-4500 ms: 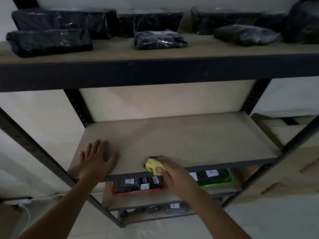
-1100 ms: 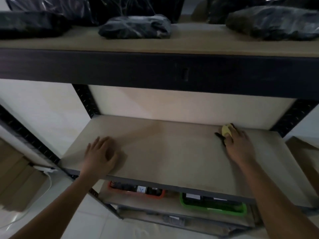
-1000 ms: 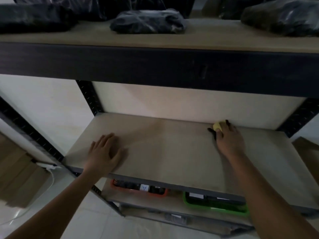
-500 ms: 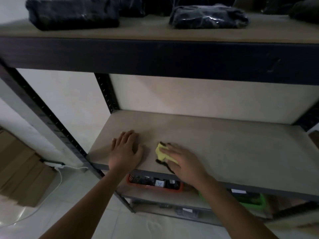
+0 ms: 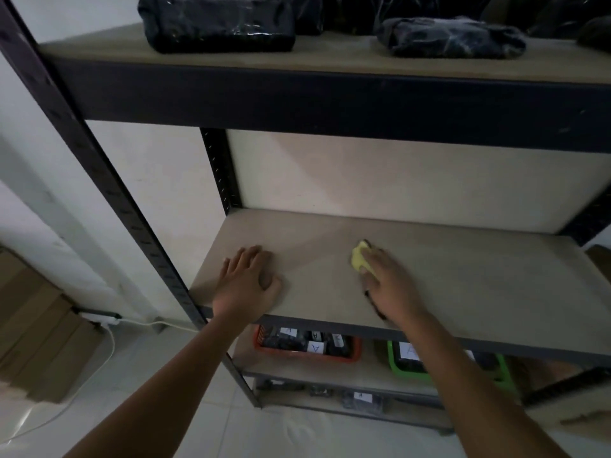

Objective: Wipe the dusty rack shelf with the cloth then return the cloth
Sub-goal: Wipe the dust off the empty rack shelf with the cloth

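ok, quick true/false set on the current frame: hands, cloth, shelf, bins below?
1. The right hand holds a yellow cloth on the middle shelf. True.
2. The left hand grips the rack post. False: it rests flat on the shelf.
3. Black wrapped bundles lie on the upper shelf. True.
4. The orange bin sits right of the green bin. False: it is left of it.

cloth (image 5: 358, 259): mostly covered by the right hand (image 5: 390, 285); only its yellow front corner showed.
shelf (image 5: 479, 285): right end cut off by the frame edge.
green bin (image 5: 401, 366): partly hidden behind the right forearm.
bin labels (image 5: 315, 348): blurred, mostly unreadable.
upper packages (image 5: 215, 24): tops cropped.
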